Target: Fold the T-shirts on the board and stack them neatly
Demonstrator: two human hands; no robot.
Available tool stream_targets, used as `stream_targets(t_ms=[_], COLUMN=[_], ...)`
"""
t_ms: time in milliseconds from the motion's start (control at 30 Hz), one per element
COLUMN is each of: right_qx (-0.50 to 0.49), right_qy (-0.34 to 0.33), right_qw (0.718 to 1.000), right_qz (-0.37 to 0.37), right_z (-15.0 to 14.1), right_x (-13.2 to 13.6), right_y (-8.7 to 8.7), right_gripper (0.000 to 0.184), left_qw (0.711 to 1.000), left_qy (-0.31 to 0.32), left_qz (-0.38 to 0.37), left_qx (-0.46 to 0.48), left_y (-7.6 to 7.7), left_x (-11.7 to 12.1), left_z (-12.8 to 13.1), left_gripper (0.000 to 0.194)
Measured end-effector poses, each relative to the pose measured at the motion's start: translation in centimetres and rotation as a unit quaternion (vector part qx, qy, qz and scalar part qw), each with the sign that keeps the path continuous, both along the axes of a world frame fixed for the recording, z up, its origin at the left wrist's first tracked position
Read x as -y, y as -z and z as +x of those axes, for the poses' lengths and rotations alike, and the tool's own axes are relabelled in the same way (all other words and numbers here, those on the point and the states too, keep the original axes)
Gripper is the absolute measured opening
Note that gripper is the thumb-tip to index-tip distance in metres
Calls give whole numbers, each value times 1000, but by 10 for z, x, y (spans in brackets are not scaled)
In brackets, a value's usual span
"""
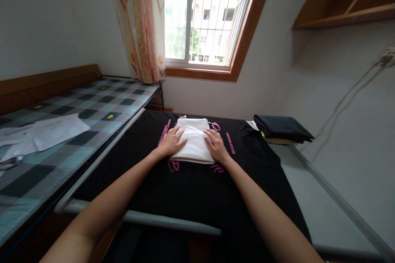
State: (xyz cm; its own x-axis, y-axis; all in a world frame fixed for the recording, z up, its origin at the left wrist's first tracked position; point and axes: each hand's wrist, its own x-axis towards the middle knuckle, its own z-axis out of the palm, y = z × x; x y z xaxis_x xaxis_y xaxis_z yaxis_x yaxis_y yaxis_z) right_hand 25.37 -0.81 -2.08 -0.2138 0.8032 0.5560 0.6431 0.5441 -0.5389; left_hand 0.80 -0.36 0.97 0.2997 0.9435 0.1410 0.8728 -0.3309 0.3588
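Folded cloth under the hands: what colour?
White, with no print on the visible top of the folded cloth. Shows best in the head view.

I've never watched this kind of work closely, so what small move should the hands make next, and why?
Probably a gentle outward smoothing stroke: the left hand and right hand rest at opposite sides of the folded white cloth, whose top looks slightly creased, and it lies flat on the black fabric.
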Motion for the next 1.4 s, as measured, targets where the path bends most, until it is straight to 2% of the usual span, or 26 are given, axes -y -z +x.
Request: stream_targets(t_ms=[133, 200, 300, 400, 500, 600, 667, 733, 833, 967, 1067, 1167, 1233, 1300, 1400], right_qx=[-78, -102, -115, -111, -101, -97, -99, -100, -98, -88, -83, -82, -85, -91, -108], right_qy=[84, 99, 108, 104, 97, 92, 92, 92, 89, 82, 84, 89, 92, 90, 83], right_qw=[993, 990, 987, 988, 990, 990, 989, 989, 989, 991, 991, 990, 990, 989, 988], right_qz=[8, 0, -9, -18, -33, -47, -54, -59, -61, -59, -68, -71, -71, -73, -76], right_z=[8, 11, 13, 13, 14, 16, 17, 19, 19, 18, 18, 18, 18, 18, 20], right_x=[-5, -7, -8, -8, -9, -11, -12, -13, -13, -12, -12, -13, -13, -14, -14], right_y=[0, 0, 0, 0, 1, 3, 4, 5, 6, 6, 6, 6, 6, 7, 6], right_gripper=[47, 46, 45, 45, 46, 46, 47, 46, 46, 47, 47, 48, 48, 48, 52], left_qw=[992, 987, 975, 947, 933, 926, 908, 870, 816, 798, 804, 837, 859, 882, 933], left_qy=[-119, -145, -138, -137, -146, -149, -161, -175, -178, -170, -154, -117, -95, -68, 6], left_qz=[-7, -43, -98, -134, -152, -166, -197, -253, -319, -333, -338, -313, -283, -241, -129], left_qx=[32, 54, 147, 259, 292, 303, 333, 386, 448, 472, 465, 433, 415, 398, 335], left_y=[-2, -3, -5, -10, -17, -23, -27, -31, -36, -40, -41, -44, -54, -71, -114], left_x=[-4, -11, -23, -30, -33, -33, -35, -38, -43, -43, -38, -35, -37, -42, -54], left_z=[-7, -13, -19, -18, -13, -9, -7, -7, -7, -7, -6, -3, 1, 7, 22], left_gripper=[65, 66, 44, 23, 16, 21, 31, 37, 31, 22, 28, 33, 32, 31, 31])
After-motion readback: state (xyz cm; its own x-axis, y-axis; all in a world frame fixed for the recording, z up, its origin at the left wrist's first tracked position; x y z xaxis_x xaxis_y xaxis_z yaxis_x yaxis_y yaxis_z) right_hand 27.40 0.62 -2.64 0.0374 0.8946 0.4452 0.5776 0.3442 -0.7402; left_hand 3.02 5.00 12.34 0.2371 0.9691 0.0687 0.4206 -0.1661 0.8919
